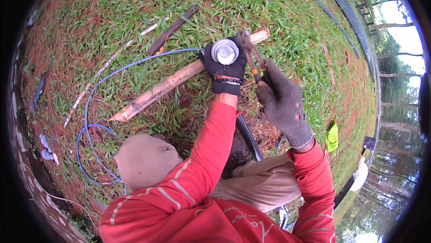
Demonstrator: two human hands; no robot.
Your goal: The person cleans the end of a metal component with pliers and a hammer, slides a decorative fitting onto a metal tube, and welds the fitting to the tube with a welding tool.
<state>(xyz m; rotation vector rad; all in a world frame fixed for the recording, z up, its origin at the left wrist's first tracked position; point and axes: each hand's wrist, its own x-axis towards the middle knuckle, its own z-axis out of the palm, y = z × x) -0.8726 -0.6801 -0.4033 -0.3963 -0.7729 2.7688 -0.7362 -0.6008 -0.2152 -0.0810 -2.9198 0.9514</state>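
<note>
The black-gloved left hand [223, 68] curls around a pale, round, cup-like fitting [225, 52], apparently to steady it above the wooden stake [164, 86] running beneath that hand, while the grey-gloved right hand [283, 103] closes around the pincers' [245, 41] handles, presumably for leverage, their head beside the left fingers.

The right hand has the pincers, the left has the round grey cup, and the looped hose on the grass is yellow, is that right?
Not quite: the head view shows the looped hose is blue, not yellow. The right hand does have the pincers, and the left hand the round grey cup.
</note>
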